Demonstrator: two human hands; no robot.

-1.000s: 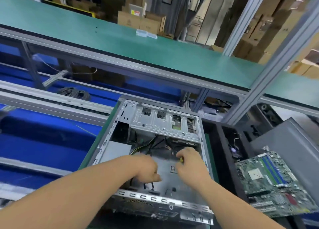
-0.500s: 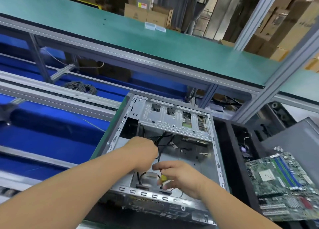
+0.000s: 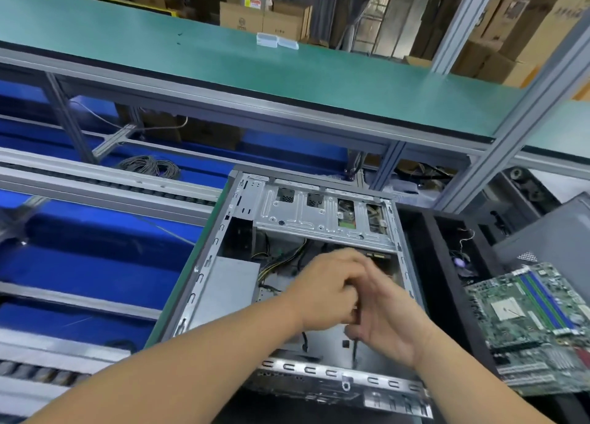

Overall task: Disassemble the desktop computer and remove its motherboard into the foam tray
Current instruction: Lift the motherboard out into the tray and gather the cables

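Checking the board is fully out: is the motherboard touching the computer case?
Apart. The head view shows the motherboard lying right of the computer case, with a dark tray wall between them.

one computer case (image 3: 322, 222), one motherboard (image 3: 536, 324), seemingly two hands (image 3: 357, 302)

both my forearms are bare from the bottom edge of the view up to the wrists, with no sleeve showing on either. my left hand (image 3: 325, 291) and my right hand (image 3: 388, 323) are bare too, with no glove, ring, watch or band visible. my fingers (image 3: 372, 272) look motion-blurred.
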